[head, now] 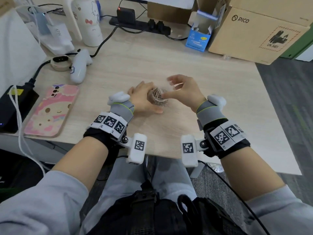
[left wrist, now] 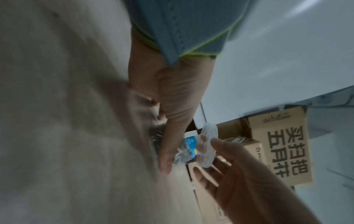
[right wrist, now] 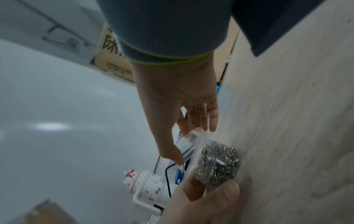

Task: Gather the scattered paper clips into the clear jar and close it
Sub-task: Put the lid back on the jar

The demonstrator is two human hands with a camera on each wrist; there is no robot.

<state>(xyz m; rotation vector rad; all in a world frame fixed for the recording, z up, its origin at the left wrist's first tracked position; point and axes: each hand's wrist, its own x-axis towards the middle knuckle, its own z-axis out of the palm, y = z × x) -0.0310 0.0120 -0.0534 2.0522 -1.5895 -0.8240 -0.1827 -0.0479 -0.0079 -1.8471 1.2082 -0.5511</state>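
Observation:
A small clear jar (head: 157, 98) full of metal paper clips (right wrist: 218, 162) stands on the wooden desk (head: 169, 53). My left hand (head: 144, 100) grips the jar from the left, thumb at the front. My right hand (head: 170, 87) pinches the clear round lid (head: 177, 85) just above and to the right of the jar's mouth, tilted and blurred. In the left wrist view my left hand (left wrist: 162, 142) wraps the jar (left wrist: 182, 150) and the lid (left wrist: 207, 145) is beside it. The right wrist view shows my right hand (right wrist: 192, 137) holding the lid (right wrist: 193, 143) close to the open jar.
A pink phone (head: 50, 111) and a black power brick (head: 15, 107) lie at the left. A white controller (head: 79, 67), a white cartoon bottle (head: 89, 21) and a power strip (head: 140, 24) stand behind. A blue box (head: 199, 37) and cardboard boxes (head: 257, 29) are at the back right.

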